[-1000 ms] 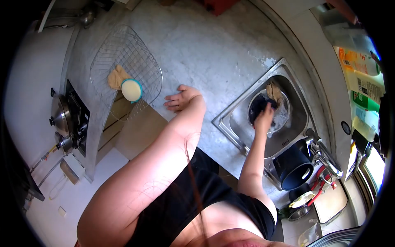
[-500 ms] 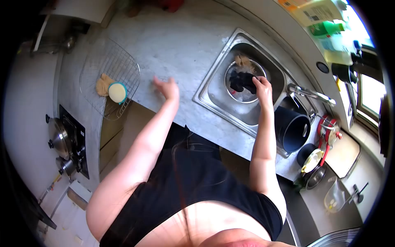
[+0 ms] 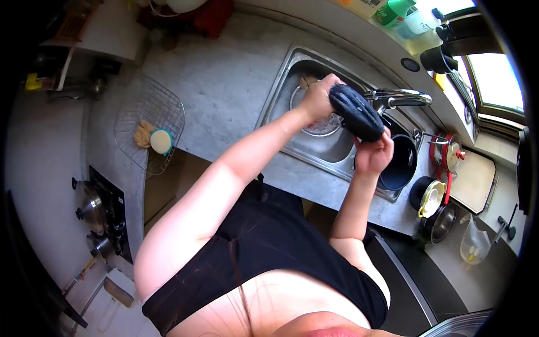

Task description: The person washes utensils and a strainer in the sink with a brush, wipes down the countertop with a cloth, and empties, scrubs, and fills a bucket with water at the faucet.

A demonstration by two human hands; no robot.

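The black cloth (image 3: 356, 113) right of the frame's centre is flecked with pale glints; the worn top (image 3: 269, 236) at the lower middle is plain black. The tabletop (image 3: 224, 78) is mottled grey. At the left, a cream disc (image 3: 161, 141) is edged in turquoise, and a bottle (image 3: 394, 12) at the upper right is coloured green.

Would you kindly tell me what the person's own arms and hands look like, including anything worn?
Both arms are bare to the shoulder, emerging from a black sleeveless top. The left hand and right hand wear no gloves, and no watch or bracelet is visible. Rings cannot be made out.
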